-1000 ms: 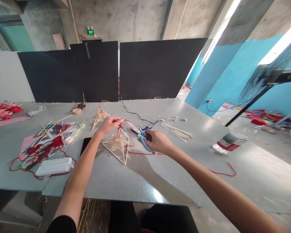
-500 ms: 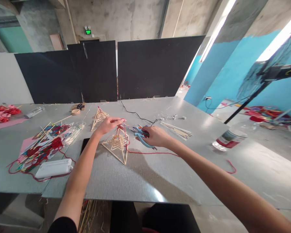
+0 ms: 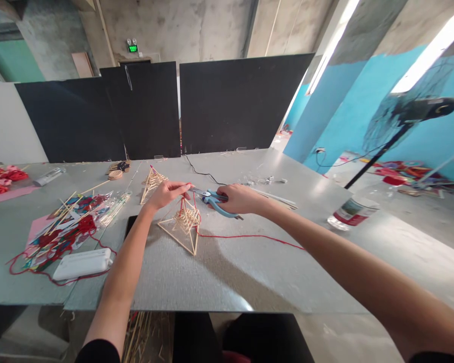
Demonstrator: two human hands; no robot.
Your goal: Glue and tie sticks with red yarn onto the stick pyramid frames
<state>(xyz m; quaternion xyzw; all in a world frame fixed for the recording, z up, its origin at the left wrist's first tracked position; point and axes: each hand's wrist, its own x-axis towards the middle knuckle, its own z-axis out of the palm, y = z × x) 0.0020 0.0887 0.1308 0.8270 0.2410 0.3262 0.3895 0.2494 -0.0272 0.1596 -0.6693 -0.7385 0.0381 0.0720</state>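
Note:
A pyramid frame of thin bamboo sticks (image 3: 181, 224) stands on the grey table (image 3: 219, 272). My left hand (image 3: 168, 193) pinches a red string (image 3: 249, 236) just above the frame's tip. Close to its right, my right hand (image 3: 239, 198) grips blue-handled scissors (image 3: 212, 197), whose blades point left toward the pinched string. The rest of that string trails off to the right across the table. A second stick pyramid (image 3: 152, 180) stands behind my left hand.
Loose sticks, red cord and coloured packets (image 3: 66, 222) lie at the left beside a white box (image 3: 82, 263). More sticks (image 3: 276, 198) and a black cable (image 3: 202, 174) lie farther back. A plastic bottle (image 3: 350, 213) lies at the right. Black panels stand behind the table.
My right hand has carried the scissors up and to the left, close to my left hand's pinch. The trailing red string has been drawn in from the right.

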